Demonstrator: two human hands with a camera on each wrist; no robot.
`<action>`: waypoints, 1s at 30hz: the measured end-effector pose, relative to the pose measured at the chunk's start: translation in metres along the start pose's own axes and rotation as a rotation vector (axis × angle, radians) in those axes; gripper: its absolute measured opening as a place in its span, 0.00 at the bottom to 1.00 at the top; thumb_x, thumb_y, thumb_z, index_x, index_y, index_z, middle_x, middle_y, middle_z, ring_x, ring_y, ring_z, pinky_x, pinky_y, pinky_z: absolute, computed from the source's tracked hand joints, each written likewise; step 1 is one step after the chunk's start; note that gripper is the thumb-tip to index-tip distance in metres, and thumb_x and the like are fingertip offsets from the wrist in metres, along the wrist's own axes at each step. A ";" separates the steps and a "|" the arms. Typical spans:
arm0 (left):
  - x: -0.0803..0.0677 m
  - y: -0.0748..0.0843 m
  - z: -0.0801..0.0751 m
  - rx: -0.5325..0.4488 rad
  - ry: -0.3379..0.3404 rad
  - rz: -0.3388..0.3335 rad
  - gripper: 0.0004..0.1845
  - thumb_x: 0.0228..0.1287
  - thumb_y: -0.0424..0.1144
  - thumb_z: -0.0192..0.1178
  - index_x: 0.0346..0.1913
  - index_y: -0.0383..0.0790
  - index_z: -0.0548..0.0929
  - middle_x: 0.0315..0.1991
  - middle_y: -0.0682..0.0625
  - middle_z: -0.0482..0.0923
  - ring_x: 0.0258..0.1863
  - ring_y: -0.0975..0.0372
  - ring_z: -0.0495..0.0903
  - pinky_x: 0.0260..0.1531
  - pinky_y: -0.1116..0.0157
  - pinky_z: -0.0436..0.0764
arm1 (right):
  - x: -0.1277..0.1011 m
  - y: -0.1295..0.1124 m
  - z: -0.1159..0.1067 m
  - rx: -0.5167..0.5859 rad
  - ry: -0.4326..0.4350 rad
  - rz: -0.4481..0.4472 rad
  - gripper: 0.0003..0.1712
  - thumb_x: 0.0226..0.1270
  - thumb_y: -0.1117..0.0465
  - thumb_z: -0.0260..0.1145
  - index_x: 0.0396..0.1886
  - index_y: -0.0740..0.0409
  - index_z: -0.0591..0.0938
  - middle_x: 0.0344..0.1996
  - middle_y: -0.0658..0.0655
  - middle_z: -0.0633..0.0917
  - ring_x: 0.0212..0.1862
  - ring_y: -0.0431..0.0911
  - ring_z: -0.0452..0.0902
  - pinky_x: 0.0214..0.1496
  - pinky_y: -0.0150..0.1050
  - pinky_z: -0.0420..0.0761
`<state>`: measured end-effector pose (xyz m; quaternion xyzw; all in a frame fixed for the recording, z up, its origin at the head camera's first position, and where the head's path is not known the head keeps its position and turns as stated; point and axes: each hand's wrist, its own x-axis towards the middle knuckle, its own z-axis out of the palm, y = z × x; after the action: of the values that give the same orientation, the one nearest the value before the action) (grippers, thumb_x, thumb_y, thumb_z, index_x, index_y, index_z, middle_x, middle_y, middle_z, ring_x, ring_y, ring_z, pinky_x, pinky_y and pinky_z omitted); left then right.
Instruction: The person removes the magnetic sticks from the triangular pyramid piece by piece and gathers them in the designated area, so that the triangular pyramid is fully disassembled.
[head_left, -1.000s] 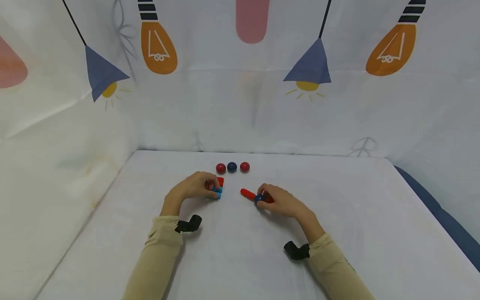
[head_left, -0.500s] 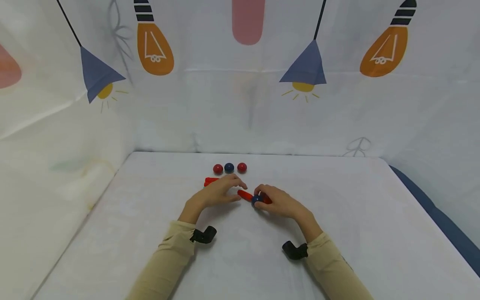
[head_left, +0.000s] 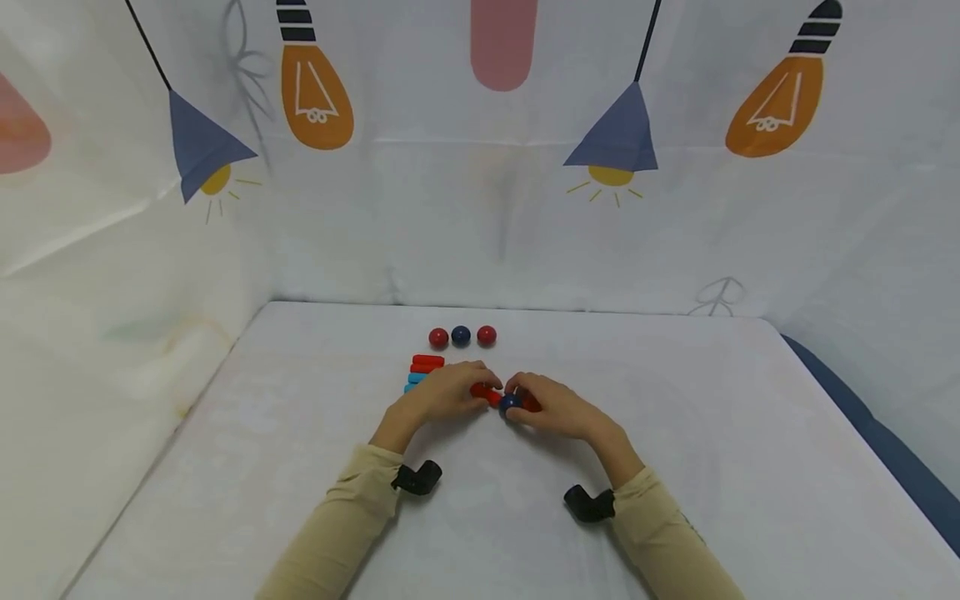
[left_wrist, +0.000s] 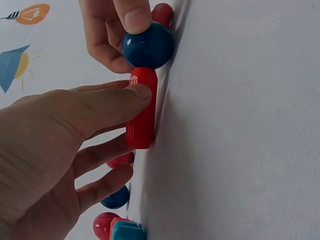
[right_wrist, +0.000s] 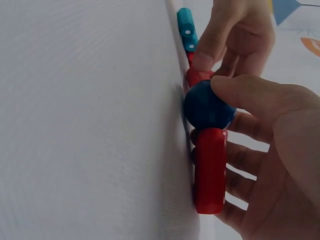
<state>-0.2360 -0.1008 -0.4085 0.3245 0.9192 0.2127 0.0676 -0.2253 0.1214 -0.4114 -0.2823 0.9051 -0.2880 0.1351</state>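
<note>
My right hand (head_left: 553, 406) pinches a dark blue ball (right_wrist: 209, 105) between thumb and fingers, low over the white table. One red rod (right_wrist: 210, 172) sticks out of the ball on the right, under that palm. On the opposite side a second red rod (left_wrist: 142, 110) meets the ball end-on. Thumb and fingers of my left hand (head_left: 448, 392) pinch this second rod. Rods and ball form one nearly straight line. Beside the left hand lie red rods (head_left: 428, 360) and light blue rods (head_left: 416, 378), partly covered by the hand.
Behind the hands, a red ball (head_left: 438, 337), a dark blue ball (head_left: 461, 336) and another red ball (head_left: 487, 336) stand in a row. The white table (head_left: 675, 433) ends at a printed cloth backdrop (head_left: 450, 208).
The left hand has come away from the rods on the left, moved right, and taken hold of the red rod by the blue ball. The right hand keeps its grip, almost unmoved.
</note>
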 end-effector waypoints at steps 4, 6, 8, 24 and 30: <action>0.000 0.001 -0.001 0.007 0.001 0.005 0.16 0.60 0.39 0.64 0.52 0.48 0.82 0.46 0.56 0.80 0.46 0.66 0.77 0.52 0.67 0.77 | -0.001 0.000 -0.001 0.004 0.000 0.004 0.21 0.64 0.50 0.64 0.54 0.49 0.74 0.45 0.51 0.79 0.46 0.44 0.72 0.52 0.44 0.77; 0.000 0.002 -0.002 0.013 0.000 0.001 0.16 0.60 0.40 0.64 0.52 0.48 0.82 0.46 0.56 0.80 0.45 0.65 0.77 0.52 0.67 0.77 | -0.001 0.000 -0.001 0.006 0.001 0.005 0.21 0.64 0.49 0.63 0.54 0.49 0.74 0.45 0.50 0.79 0.46 0.44 0.72 0.52 0.44 0.77; 0.000 0.001 -0.001 0.020 -0.002 -0.007 0.15 0.60 0.40 0.64 0.51 0.48 0.82 0.46 0.57 0.80 0.45 0.66 0.77 0.51 0.67 0.77 | -0.001 0.000 -0.001 0.008 0.000 0.005 0.21 0.64 0.49 0.64 0.54 0.48 0.74 0.45 0.50 0.79 0.46 0.44 0.72 0.52 0.43 0.77; -0.004 0.000 -0.001 0.032 -0.028 -0.021 0.14 0.59 0.42 0.65 0.49 0.51 0.81 0.42 0.58 0.79 0.39 0.67 0.75 0.46 0.69 0.77 | 0.000 -0.002 0.001 0.000 0.008 0.018 0.21 0.64 0.49 0.64 0.53 0.50 0.74 0.43 0.50 0.80 0.44 0.43 0.72 0.51 0.41 0.77; -0.004 -0.004 -0.003 -0.032 -0.052 0.003 0.13 0.61 0.42 0.64 0.49 0.48 0.82 0.42 0.57 0.80 0.41 0.67 0.75 0.47 0.69 0.77 | 0.001 -0.003 0.001 0.003 0.009 0.032 0.21 0.64 0.49 0.64 0.53 0.49 0.74 0.43 0.50 0.80 0.44 0.43 0.72 0.51 0.42 0.77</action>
<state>-0.2356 -0.1071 -0.4075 0.3304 0.9131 0.2188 0.0964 -0.2242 0.1186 -0.4102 -0.2662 0.9097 -0.2881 0.1362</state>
